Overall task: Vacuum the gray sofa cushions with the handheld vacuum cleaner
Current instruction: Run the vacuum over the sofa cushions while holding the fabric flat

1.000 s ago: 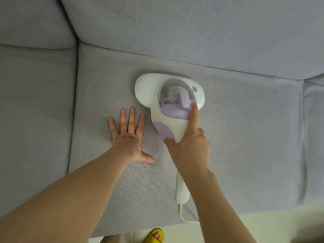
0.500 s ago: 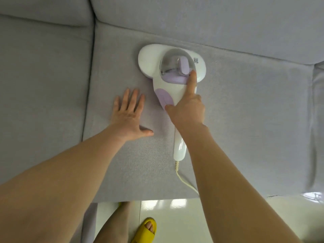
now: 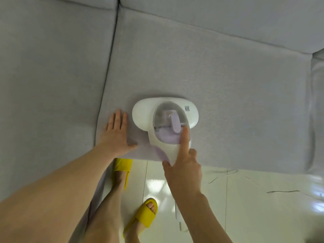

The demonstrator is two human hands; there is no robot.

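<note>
Vacuum [image 3: 163,120]: head flat on the middle seat cushion [image 3: 228,95], near the cushion's front edge, at about 6 o'clock on that cushion. White body, clear dome with a lilac insert; a small code sticker sits at 2 o'clock on the head. Handle runs back toward 6 o'clock, past the cushion edge and over the floor [image 3: 263,207].

Your right hand [image 3: 184,171]: curled round the vacuum's neck, thumb on the left side, index finger stretched straight along the top toward 12 o'clock with its tip at the dome's rim. Other fingers are hidden under the handle.

Your left hand [image 3: 116,134]: flat on the same cushion at 9 o'clock from the vacuum, fingers straight and together, pointing to 12 o'clock, thumb out toward the vacuum. It lies just beside the head; contact with it cannot be told.

A seam at 9 o'clock from the left hand splits this cushion from the left cushion [image 3: 49,76]. Backrest [image 3: 228,20] runs across 12 o'clock.

Below, two yellow slippers [image 3: 143,216] stand on the glossy pale floor at 6 o'clock.
</note>
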